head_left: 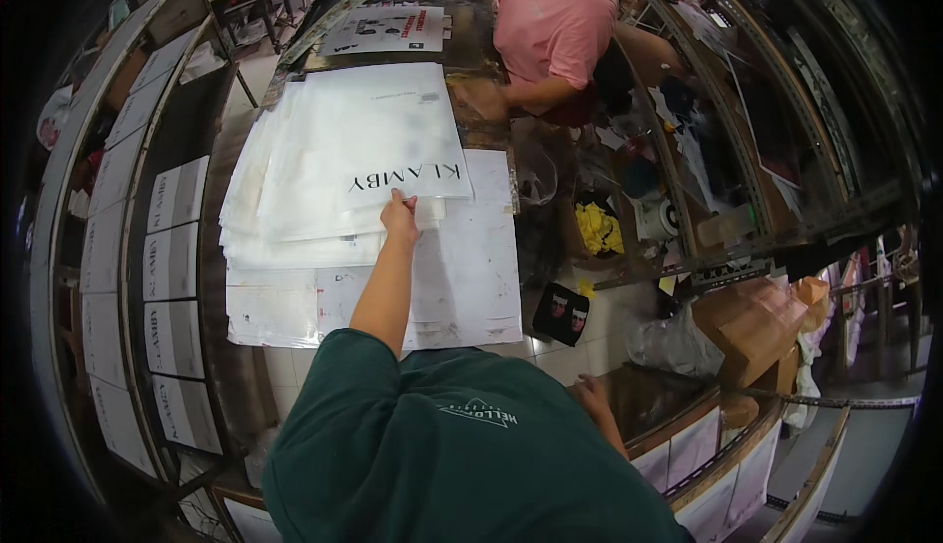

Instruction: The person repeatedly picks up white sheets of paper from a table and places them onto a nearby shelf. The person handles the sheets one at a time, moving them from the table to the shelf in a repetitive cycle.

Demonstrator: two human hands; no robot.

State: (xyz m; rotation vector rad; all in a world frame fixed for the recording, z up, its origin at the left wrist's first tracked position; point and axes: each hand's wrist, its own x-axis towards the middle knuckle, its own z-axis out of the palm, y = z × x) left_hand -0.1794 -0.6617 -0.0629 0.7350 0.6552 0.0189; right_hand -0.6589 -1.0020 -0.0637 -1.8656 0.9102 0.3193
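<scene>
My left hand (398,217) is closed on the near edge of a whitish translucent plastic bag (368,130), fingers pinched at its rim. Dark lettering and a small grey mark are printed on this bag. It lies on top of a loose, uneven stack of similar bags (300,250). Below the stack is a white board (471,292) with stains and worn edges. Off to my right, my right hand (593,396) hangs low beside a dark wooden surface, apart from the bags. Its fingers are too small and blurred to read.
Racks with printed white sheets (172,258) stand on the left. Ahead, a person in a pink shirt (555,22) works by a printed panel (383,30). To the right are a box of yellow scraps (597,228), a black printed item (562,315) and a brown carton (756,327).
</scene>
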